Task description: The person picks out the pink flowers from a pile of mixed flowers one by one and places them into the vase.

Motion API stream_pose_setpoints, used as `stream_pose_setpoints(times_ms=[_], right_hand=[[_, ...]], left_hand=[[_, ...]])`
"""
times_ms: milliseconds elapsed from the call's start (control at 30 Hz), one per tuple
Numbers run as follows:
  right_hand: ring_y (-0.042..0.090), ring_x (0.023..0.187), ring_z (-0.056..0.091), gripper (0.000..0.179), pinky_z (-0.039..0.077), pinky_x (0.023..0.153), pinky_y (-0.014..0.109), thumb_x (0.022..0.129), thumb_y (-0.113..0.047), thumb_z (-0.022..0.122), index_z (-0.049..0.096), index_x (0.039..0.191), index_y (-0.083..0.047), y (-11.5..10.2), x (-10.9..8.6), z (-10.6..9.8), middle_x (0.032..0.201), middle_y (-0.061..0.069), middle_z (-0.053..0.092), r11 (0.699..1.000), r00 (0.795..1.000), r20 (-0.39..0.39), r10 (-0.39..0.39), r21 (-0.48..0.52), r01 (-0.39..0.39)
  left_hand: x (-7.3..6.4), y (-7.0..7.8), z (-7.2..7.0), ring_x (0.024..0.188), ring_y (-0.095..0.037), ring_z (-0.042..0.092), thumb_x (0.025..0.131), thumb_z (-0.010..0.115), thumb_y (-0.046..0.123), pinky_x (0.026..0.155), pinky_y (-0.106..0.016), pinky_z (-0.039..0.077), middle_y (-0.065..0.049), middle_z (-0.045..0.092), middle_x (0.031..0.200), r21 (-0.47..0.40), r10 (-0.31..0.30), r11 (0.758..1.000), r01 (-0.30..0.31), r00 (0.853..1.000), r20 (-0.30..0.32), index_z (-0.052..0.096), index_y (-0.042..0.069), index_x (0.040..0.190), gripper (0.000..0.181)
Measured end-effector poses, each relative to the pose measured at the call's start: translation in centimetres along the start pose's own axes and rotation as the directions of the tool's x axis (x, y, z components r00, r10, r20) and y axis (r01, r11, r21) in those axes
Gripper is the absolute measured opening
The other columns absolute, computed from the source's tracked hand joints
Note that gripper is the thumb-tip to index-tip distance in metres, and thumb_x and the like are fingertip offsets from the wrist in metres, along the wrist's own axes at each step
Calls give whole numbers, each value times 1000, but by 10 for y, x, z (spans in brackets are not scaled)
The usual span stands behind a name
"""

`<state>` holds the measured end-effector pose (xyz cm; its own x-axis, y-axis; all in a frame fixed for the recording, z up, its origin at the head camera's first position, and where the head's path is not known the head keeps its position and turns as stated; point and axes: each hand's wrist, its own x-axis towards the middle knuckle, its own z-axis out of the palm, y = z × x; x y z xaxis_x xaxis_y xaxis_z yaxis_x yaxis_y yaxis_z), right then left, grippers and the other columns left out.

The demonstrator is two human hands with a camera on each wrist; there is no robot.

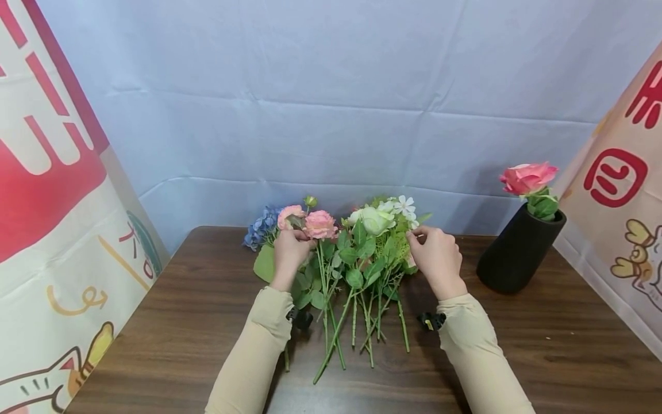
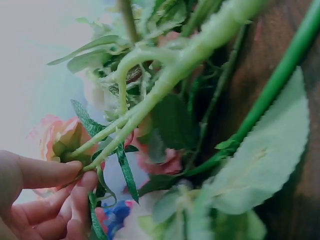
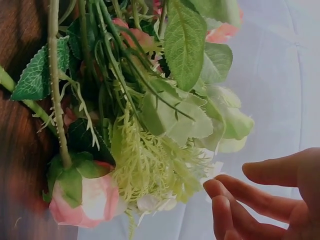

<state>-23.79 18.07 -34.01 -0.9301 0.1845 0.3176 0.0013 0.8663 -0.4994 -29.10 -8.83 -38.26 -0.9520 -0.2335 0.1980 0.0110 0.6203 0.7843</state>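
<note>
A pile of cut flowers with green stems and leaves lies at the table's far edge. My left hand (image 1: 291, 253) is at its left part, beside two pink blooms (image 1: 320, 224). In the left wrist view, thumb and fingertips pinch a thin green stem (image 2: 117, 135) just below a pink flower head (image 2: 62, 137). My right hand (image 1: 438, 256) hovers at the pile's right side, by a pale green-white rose (image 1: 376, 219) and small white flowers (image 1: 405, 206). In the right wrist view its thumb and fingers stand apart, holding nothing, near feathery yellow-green foliage (image 3: 155, 165) and a pink bud (image 3: 85, 197).
A black vase (image 1: 519, 253) holding one pink rose (image 1: 528, 177) stands at the right. Blue hydrangea (image 1: 262, 227) lies at the pile's left end. Stems point toward the front of the brown wooden table (image 1: 170, 345). A pale blue cloth (image 1: 331, 115) hangs behind.
</note>
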Motion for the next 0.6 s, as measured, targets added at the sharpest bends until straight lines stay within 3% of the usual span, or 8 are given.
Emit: stream_pose_setpoints(times_ms=[333, 600], right_hand=[[19, 43, 47, 33, 34, 38, 31, 96, -35, 52, 69, 111, -12, -5, -2, -5, 87, 14, 71, 1000, 1000, 4, -8, 18, 8], [19, 45, 49, 32, 35, 38, 31, 95, -34, 53, 69, 111, -11, -14, -3, -4, 90, 14, 72, 999, 1000, -3, -25, 29, 25]], left_hand=[[-5, 14, -22, 67, -22, 66, 78, 73, 21, 57, -31, 47, -6, 72, 74, -77, 24, 997, -28, 998, -60, 75, 9, 82, 13], [-10, 27, -41, 69, -25, 66, 78, 71, 16, 66, -38, 51, -9, 72, 74, -150, 64, 985, -87, 986, -154, 76, 8, 83, 11]])
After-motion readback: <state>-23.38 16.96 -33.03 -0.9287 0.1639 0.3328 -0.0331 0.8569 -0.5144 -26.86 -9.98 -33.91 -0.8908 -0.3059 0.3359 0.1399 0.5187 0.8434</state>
